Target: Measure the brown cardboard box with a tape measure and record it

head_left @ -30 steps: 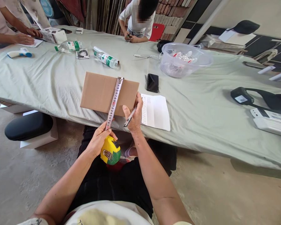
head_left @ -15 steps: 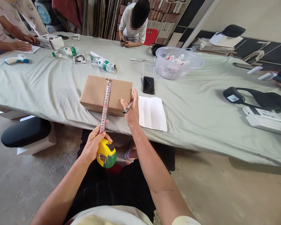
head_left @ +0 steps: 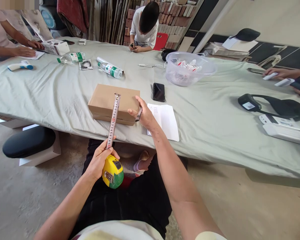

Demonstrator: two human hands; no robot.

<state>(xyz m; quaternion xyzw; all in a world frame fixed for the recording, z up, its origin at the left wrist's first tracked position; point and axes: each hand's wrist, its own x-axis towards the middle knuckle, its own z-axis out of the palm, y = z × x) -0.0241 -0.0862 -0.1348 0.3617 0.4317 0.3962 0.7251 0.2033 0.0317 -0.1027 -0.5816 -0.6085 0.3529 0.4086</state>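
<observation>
My left hand (head_left: 100,160) is closed around the yellow-and-green tape measure (head_left: 113,171), its fingers gripping the blade near the case. The pulled-out blade (head_left: 112,120) points away from me, with its metal hook end over the top of a closed brown cardboard box (head_left: 100,95). Whether the hook touches the box is unclear. At the box's right side, my right hand (head_left: 148,117) holds a dark pen (head_left: 139,114), with thumb and index finger stretched toward the box. Partly under that hand lies a folded white paper (head_left: 168,121) with handwritten lines.
A black phone (head_left: 159,92) lies behind the paper. Farther back are a clear plastic basin (head_left: 172,71) and two water bottles, one of them here (head_left: 110,70). A black headset (head_left: 272,106) rests at right. Other people sit at the far side, left and right.
The tape's hook has come back toward me from the box's far edge, and the case is slightly lower. My right hand has shifted a little right. The box sits slightly turned and nearer.
</observation>
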